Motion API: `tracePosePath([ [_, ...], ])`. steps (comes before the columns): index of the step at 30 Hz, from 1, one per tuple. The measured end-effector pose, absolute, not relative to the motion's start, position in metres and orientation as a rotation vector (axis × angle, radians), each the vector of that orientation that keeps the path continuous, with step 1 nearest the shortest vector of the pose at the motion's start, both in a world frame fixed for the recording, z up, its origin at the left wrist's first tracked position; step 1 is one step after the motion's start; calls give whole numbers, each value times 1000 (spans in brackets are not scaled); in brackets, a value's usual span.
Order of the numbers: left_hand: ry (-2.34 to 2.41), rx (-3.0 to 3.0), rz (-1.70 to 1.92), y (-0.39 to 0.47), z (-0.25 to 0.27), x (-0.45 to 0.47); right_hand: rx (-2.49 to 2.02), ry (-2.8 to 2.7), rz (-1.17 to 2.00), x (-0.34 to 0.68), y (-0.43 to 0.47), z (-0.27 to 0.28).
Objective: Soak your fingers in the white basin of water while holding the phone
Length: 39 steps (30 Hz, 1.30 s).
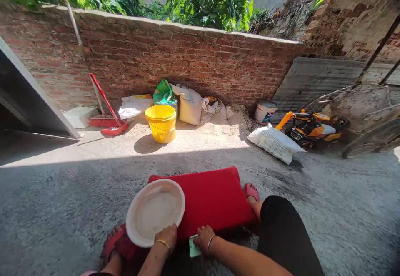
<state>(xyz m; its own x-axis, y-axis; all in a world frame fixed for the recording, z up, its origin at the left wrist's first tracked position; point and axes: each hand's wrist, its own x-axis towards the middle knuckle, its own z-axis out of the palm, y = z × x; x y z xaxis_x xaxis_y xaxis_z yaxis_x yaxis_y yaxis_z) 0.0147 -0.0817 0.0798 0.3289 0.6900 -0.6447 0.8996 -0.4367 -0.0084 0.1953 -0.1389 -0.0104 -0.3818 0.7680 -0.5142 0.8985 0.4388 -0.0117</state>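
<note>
My left hand grips the near right rim of a white basin, which tilts toward me over the left end of a red cloth-covered block. In my right hand is a flat, pale green scraper-like piece, held at the block's near edge. The fingers of the right hand partly cover this piece, so its full shape is hidden. No large thing shows inside the basin.
A yellow bucket stands ahead on the concrete. Sacks lean by the brick wall. At left are a red dustpan and broom; at right, a white sack and toy digger.
</note>
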Motion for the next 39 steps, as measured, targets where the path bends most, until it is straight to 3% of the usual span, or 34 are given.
tracePosePath([
  [8, 1500, 2062, -677, -97, 94, 11, 1570, 1923, -503, 303, -149, 65],
  [19, 1513, 2058, -804, -94, 116, 10, 1426, 2375, -600, 141, -118, 30],
  [24, 1465, 2085, -849, -90, 120, 16, 1454, 2278, -572, 218, -127, 29],
  [32, 1461, 2069, -903, -82, 115, 28, 1807, 1652, -474, 415, -168, 56],
  [35, 1464, 2079, -933, -78, 112, 27, 1880, 1609, -489, 417, -163, 61],
  [39, 1421, 2139, -958, -80, 121, 20, 1812, 1914, -590, 341, -158, 75],
])
